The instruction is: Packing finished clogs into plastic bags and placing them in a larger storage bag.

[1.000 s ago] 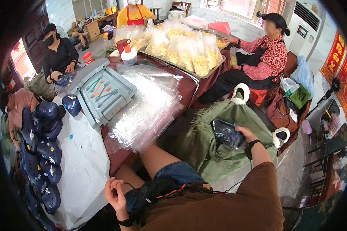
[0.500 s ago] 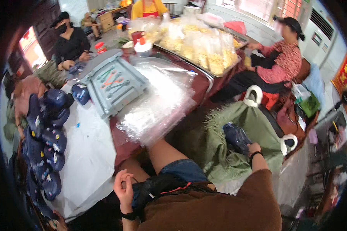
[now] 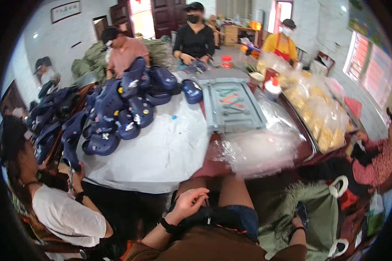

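My left hand [image 3: 189,203] hovers above my lap with nothing in it, its fingers loosely bent and apart. Down at the lower right, my right hand [image 3: 297,222] reaches into the mouth of a green woven sack [image 3: 320,213] with pale handles. It grips a dark navy bundle [image 3: 303,213], which looks like clogs in clear plastic; the sack and my hand partly hide it. Ahead of me, a stack of clear plastic bags [image 3: 265,152] lies on the table's near edge. Beyond the bags stands a grey plastic crate lid [image 3: 213,100] with green, orange and grey wrench shapes.
Navy clogs [image 3: 109,108] with small charms are heaped on the white sheet [image 3: 157,148] at left. A tray of bagged yellow pieces [image 3: 326,117] stands at right, by a white bottle [image 3: 273,89]. A co-worker in white [image 3: 65,213] sits close on my left; others surround the table.
My view has swung left, bringing the clog heap and the co-worker in white into sight. The navy bundle stays in my right hand at the sack; my left hand remains empty over my lap.
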### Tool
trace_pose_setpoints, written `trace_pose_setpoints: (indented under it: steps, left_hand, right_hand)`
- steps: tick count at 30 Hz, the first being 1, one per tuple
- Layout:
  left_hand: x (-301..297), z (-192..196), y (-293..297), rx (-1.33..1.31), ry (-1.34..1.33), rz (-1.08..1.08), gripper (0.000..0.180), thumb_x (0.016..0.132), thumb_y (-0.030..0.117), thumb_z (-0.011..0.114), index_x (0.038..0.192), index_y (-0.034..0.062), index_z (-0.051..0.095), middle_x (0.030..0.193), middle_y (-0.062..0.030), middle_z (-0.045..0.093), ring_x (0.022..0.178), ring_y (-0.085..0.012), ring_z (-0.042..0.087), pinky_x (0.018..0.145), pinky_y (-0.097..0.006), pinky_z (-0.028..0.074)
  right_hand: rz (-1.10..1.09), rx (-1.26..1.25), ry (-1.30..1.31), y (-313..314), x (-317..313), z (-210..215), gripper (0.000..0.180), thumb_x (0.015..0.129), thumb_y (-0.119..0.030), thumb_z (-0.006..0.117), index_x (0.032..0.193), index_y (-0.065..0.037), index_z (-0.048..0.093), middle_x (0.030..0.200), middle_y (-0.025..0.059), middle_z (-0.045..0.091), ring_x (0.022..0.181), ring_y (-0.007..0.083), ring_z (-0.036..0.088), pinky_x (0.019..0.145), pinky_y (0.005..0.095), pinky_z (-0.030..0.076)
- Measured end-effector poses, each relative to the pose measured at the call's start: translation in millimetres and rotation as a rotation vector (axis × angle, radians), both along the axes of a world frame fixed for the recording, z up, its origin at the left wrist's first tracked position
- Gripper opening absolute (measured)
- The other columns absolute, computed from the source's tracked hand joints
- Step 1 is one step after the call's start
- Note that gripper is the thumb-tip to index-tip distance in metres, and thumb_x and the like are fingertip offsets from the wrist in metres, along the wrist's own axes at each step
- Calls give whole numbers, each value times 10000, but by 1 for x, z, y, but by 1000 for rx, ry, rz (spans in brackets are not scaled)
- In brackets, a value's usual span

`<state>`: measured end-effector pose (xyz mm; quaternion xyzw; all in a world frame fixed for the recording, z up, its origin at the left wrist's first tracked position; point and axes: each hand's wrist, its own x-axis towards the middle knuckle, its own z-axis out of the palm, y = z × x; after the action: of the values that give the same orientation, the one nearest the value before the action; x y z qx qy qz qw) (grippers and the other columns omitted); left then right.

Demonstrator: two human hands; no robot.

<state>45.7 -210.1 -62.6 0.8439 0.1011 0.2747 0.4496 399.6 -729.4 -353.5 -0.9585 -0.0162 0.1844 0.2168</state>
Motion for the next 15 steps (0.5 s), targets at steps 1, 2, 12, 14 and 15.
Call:
trace_pose_setpoints:
  steps: [1, 2, 12, 14, 15]
  left_hand:
    - [-3, -2, 6, -6, -6, -15, 237, 918, 36, 673, 1155, 42, 676, 938, -68, 741, 792, -163, 704, 683, -284, 549]
    - [-19, -10, 14, -36, -54, 8, 239, 919, 59, 681, 1158, 52, 676, 955, -72, 742, 825, -195, 711, 692, -304, 554]
    - [-15, -15, 22, 64, -58, 62, 189, 926, 44, 663, 1113, 44, 689, 962, -80, 739, 830, -200, 712, 675, -296, 556]
    - [-12, -14, 24, 86, -54, 41, 186, 922, 41, 663, 1106, 45, 690, 959, -77, 739, 819, -201, 708, 661, -296, 551]
    - [-7, -12, 24, 70, -35, 35, 187, 915, 38, 668, 1100, 49, 692, 956, -74, 737, 811, -201, 703, 647, -295, 544]
  right_hand:
    - [66, -23, -64, -50, 5, -21, 421, 909, -289, 548, 1209, -12, 650, 1236, 285, 625, 1181, 461, 564, 1019, 476, 446]
    - [166, -56, -143, -89, 29, -32, 366, 898, -266, 561, 1099, 12, 688, 1163, 280, 658, 1136, 456, 586, 993, 477, 456]
    - [334, -291, -200, 122, -30, 217, 523, 774, -527, 730, 977, -46, 761, 926, 217, 720, 886, 416, 681, 766, 488, 535]
    - [409, 274, -270, 191, -66, 307, 332, 848, -303, 737, 978, 3, 738, 852, 165, 732, 772, 281, 715, 700, 371, 540]
    - [461, 618, -419, 214, -71, 322, 188, 852, -152, 742, 972, -8, 734, 835, 133, 718, 717, 215, 683, 646, 325, 513]
